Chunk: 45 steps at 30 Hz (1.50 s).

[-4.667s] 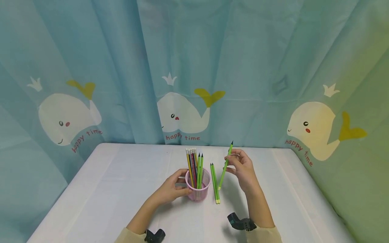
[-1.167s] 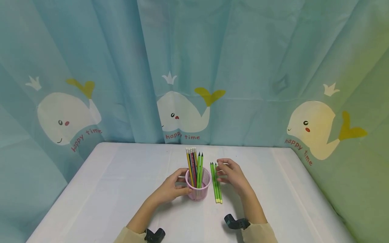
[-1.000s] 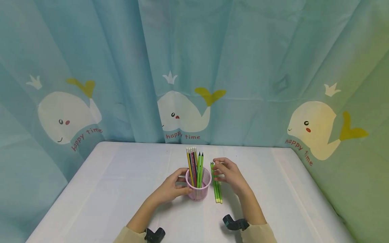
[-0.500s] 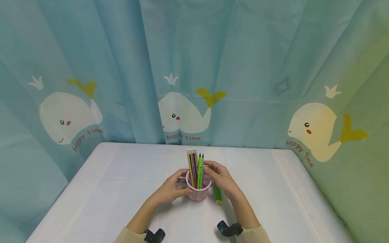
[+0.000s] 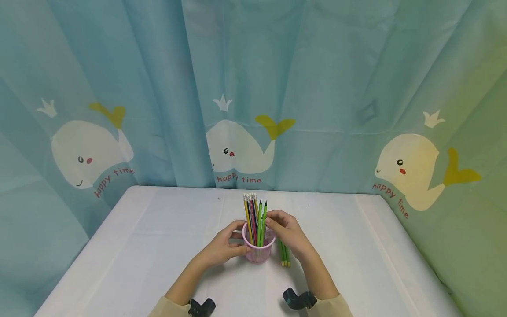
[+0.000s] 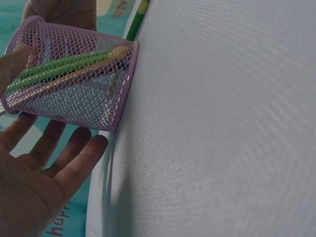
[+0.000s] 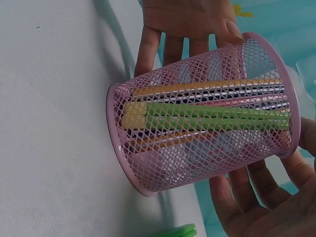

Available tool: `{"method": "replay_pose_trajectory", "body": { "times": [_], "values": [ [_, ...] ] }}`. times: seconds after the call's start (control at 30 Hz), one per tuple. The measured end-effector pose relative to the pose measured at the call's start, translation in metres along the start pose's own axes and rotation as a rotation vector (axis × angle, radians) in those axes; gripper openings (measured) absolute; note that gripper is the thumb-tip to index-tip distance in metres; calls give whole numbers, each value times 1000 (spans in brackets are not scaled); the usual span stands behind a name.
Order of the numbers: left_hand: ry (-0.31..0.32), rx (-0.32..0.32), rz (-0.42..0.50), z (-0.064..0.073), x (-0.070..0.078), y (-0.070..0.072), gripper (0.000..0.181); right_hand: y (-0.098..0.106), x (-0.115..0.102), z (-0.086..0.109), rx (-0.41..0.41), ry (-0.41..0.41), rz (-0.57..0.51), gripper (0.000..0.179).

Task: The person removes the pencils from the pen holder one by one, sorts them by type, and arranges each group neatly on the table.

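Note:
A pink mesh pencil cup (image 5: 258,257) stands upright on the table, holding several yellow, dark and red pencils (image 5: 249,211) and two green pencils. My left hand (image 5: 221,249) grips the cup from the left, thumb in front and fingers around the far side. At the right rim, the thumb and forefinger of my right hand (image 5: 290,232) pinch the right-hand green pencil (image 5: 264,216), which leans toward them. The other green pencil (image 5: 259,223) stands beside it. Through the mesh (image 7: 170,173) in the right wrist view, the pencils' lower ends show near the cup's base.
Three green pencils (image 5: 284,258) lie side by side on the white table (image 5: 158,246), right of the cup, partly covered by my right hand. A blue-green curtain (image 5: 325,110) with whale prints hangs behind the table's far edge.
My right hand laid a green pencil beside two others on the table, then moved left to the cup. The right-hand green pencil's top has tilted slightly right. My left hand stays on the cup.

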<state>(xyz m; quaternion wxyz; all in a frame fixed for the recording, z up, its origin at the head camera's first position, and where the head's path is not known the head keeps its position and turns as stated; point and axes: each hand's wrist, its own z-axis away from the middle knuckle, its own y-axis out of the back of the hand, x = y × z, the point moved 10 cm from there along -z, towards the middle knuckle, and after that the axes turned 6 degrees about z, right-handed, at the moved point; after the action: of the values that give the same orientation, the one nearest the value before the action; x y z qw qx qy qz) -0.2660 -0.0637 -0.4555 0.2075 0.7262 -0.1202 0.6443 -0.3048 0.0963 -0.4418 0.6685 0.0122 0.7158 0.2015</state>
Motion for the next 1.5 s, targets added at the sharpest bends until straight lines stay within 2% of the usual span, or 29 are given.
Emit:
{"method": "replay_pose_trajectory", "body": {
  "times": [0.43, 0.73, 1.2, 1.5],
  "values": [
    [-4, -5, 2, -1, -1, -1, 63, 6, -3, 1, 38, -19, -11, 17],
    [8, 3, 0, 0, -2, 0, 64, 11, -10, 3, 46, -8, -9, 20],
    [-1, -2, 6, 1, -1, 0, 63, 15, -25, 7, 28, 54, -24, 23],
    [20, 9, 9, 0, -2, 1, 63, 24, -37, 12, 42, 87, -81, 25]
  ]
}}
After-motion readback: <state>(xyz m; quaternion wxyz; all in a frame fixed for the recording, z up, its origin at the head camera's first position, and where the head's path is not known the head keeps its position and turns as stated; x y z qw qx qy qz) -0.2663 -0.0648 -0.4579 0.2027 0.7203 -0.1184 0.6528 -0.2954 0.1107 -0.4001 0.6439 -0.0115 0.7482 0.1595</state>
